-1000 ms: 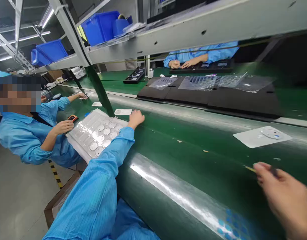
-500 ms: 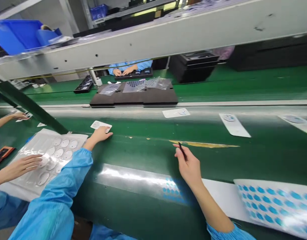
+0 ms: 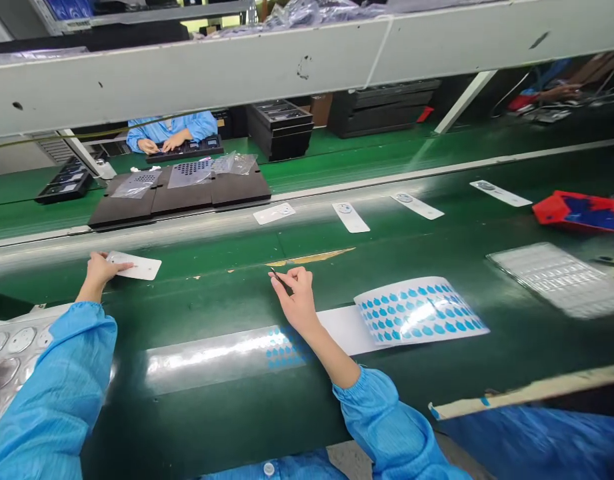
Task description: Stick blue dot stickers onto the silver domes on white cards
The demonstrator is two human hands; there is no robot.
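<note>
At the left, my left hand pinches the left end of a white card just over the green belt; its fingers cover part of that end. My right hand is closed around dark, slim tweezers, the tip pointing up and left above a worn yellow streak. Below the right hand lies a clear film strip with blue stickers. To its right, a curled sheet of blue stickers rests on white backing.
A clear tray of round discs sits beside my left sleeve. Several white cards lie along the belt's far side. Black foam blocks stand behind. At right are a clear plastic tray and a red bin. A person works opposite.
The view has swung right, bringing the red bin and clear plastic tray into sight. My left hand now grips the card's left end; before, it was at the right end. My right hand keeps the tweezers.
</note>
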